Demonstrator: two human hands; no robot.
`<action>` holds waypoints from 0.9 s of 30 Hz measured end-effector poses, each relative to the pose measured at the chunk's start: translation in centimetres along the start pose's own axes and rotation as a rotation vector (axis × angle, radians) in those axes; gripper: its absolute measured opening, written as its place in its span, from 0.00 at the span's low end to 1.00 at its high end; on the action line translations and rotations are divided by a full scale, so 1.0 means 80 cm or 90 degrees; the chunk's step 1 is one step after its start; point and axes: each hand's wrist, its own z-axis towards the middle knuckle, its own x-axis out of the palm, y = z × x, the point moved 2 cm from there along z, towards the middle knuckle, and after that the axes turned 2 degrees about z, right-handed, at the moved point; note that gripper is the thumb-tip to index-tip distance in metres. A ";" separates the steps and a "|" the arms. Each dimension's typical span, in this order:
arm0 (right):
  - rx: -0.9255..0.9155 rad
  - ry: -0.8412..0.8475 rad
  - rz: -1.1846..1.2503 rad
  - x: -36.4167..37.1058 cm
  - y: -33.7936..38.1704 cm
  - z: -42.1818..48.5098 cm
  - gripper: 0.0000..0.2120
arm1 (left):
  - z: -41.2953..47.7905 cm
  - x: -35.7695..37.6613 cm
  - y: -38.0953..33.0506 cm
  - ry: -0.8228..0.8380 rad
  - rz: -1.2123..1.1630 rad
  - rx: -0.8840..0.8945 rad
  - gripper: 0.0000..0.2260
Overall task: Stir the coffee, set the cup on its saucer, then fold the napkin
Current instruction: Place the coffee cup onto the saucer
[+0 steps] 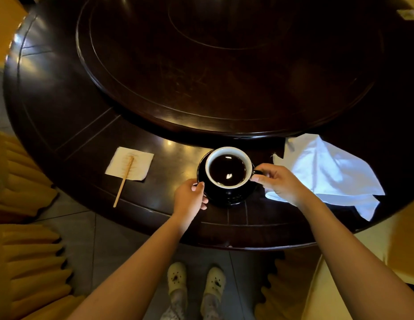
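While the left hand point(190, 197) curls round the saucer point(224, 199) rim and the right hand point(278, 181) pinches the handle, the one cup point(247, 162) looks seated on its one saucer. One stirrer point(125, 179) lies aside on a paper square point(141, 162) at left, so stirring seems done. One white napkin point(324, 172), right, lies rumpled: folding remains.

Cup point(228, 167) on saucer point(226, 196), napkin point(326, 172) right

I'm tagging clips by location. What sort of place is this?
Probably a restaurant dining room: a large round dark wooden table with a raised lazy Susan, a white cloth napkin, and chairs in pleated yellow covers.
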 end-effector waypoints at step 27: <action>-0.001 0.089 -0.047 0.013 0.015 0.014 0.04 | 0.013 -0.022 0.010 -0.015 0.003 0.036 0.07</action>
